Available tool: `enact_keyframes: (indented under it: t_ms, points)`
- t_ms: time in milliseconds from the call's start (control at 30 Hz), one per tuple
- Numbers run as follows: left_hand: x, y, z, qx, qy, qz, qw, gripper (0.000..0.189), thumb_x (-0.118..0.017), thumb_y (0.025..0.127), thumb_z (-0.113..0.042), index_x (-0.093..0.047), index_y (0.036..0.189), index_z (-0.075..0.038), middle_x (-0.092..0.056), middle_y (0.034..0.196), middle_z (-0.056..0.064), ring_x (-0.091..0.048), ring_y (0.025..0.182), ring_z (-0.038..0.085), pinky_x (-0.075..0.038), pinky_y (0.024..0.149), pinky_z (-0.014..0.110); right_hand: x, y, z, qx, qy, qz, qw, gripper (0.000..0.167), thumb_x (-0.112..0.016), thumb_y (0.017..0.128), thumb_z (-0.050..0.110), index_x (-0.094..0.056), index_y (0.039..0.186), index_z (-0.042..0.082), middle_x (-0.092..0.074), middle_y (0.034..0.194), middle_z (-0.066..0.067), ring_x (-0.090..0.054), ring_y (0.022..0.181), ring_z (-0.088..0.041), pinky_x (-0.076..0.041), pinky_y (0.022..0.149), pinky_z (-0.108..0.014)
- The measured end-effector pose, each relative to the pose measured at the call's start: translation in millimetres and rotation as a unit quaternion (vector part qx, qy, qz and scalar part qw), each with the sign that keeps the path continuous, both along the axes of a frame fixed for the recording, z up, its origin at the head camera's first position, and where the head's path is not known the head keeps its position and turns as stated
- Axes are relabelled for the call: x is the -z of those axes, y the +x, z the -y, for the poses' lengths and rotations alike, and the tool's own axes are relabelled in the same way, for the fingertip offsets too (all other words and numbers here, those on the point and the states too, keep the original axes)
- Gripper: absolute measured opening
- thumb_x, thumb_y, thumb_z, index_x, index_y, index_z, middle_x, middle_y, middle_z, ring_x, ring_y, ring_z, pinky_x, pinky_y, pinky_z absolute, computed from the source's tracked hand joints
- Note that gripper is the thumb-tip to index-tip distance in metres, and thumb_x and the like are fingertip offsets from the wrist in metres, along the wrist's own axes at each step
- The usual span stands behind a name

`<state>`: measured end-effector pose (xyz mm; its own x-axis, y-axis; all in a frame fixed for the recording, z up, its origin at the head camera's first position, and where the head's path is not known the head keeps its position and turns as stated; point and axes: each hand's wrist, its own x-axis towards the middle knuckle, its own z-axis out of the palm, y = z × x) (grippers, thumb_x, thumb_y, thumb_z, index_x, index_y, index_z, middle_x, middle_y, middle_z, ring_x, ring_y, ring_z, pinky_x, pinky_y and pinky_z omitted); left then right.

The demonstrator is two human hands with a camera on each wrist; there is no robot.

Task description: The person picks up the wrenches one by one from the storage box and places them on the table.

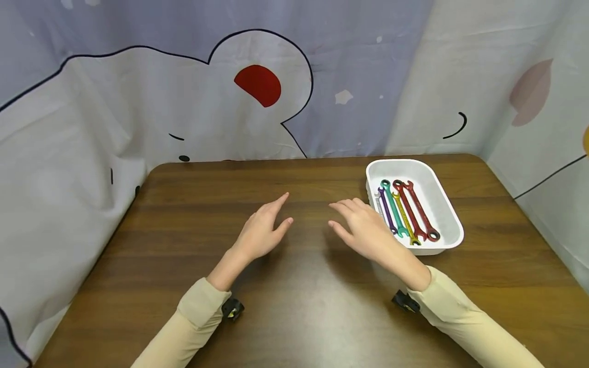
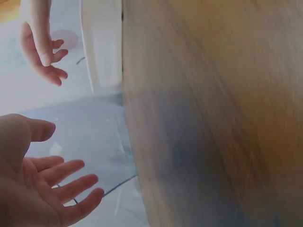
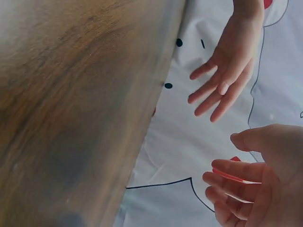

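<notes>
Over the middle of the table, my left hand (image 1: 260,231) hovers with relaxed, spread fingers and holds nothing. Facing it across a gap, my right hand (image 1: 363,229) is likewise empty, its fingers loosely extended. Both palms show empty in the wrist views, the left hand (image 2: 52,179) in one and the right hand (image 3: 255,179) in the other. Just right of my right hand stands a white tray (image 1: 442,209). Inside it several wrenches lie side by side: a purple wrench (image 1: 387,210), a green wrench (image 1: 393,208), a yellow wrench (image 1: 405,217), red wrenches (image 1: 420,210) and a partly hidden silver one.
The brown wooden table (image 1: 294,306) spreads under both hands. A printed curtain (image 1: 184,102) hangs along its back and sides. Small black wrist cameras sit at both cuffs, such as the left camera (image 1: 232,308).
</notes>
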<state>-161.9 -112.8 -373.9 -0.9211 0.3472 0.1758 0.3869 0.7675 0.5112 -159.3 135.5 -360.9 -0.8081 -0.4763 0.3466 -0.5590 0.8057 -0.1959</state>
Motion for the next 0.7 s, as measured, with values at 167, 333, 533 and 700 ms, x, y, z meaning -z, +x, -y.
enact_keyframes:
  t_ms: [167, 333, 533, 700]
  points:
    - [-1.6, 8.5, -8.2, 0.000, 0.054, 0.031, 0.9981, 0.054, -0.055, 0.097, -0.025, -0.039, 0.147, -0.011, -0.051, 0.143, 0.011, -0.047, 0.131, 0.031, -0.043, 0.108, 0.051, -3.0, 8.8, -10, 0.007, -0.028, -0.044, 0.9986, 0.027, -0.066, 0.089, 0.027, -0.069, 0.110, 0.010, -0.069, 0.104, -0.003, -0.061, 0.094, -0.022, -0.055, 0.073, -0.038]
    - [0.7, 11.4, -17.9, 0.010, 0.094, 0.038, 0.9948, 0.048, -0.057, 0.095, -0.018, -0.046, 0.142, -0.009, -0.057, 0.136, 0.012, -0.060, 0.098, 0.030, -0.049, 0.089, 0.043, -6.2, 20.2, -25, 0.043, -0.060, -0.064, 0.9952, 0.011, -0.068, 0.087, 0.024, -0.069, 0.095, 0.017, -0.069, 0.089, 0.004, -0.064, 0.083, -0.017, -0.054, 0.059, -0.034]
    - [4.3, 12.0, -28.2, 0.019, 0.105, 0.037, 0.9935, 0.044, -0.057, 0.094, -0.016, -0.051, 0.137, -0.008, -0.059, 0.133, 0.011, -0.048, 0.064, 0.017, -0.042, 0.068, 0.029, -12.6, 30.3, -43, 0.085, -0.084, -0.054, 0.9914, 0.005, -0.068, 0.085, 0.020, -0.064, 0.083, 0.022, -0.060, 0.071, 0.011, -0.051, 0.059, -0.006, -0.037, 0.048, -0.022]
    - [4.3, 10.4, -35.9, 0.028, 0.147, 0.059, 0.9870, 0.042, -0.057, 0.094, -0.013, -0.052, 0.136, -0.009, -0.062, 0.128, 0.015, -0.064, 0.102, 0.027, -0.055, 0.083, 0.039, -20.2, 30.8, -63, 0.123, -0.102, -0.036, 0.9865, 0.003, -0.066, 0.086, 0.020, -0.066, 0.087, 0.022, -0.059, 0.066, 0.012, -0.043, 0.053, 0.001, -0.033, 0.045, -0.021]
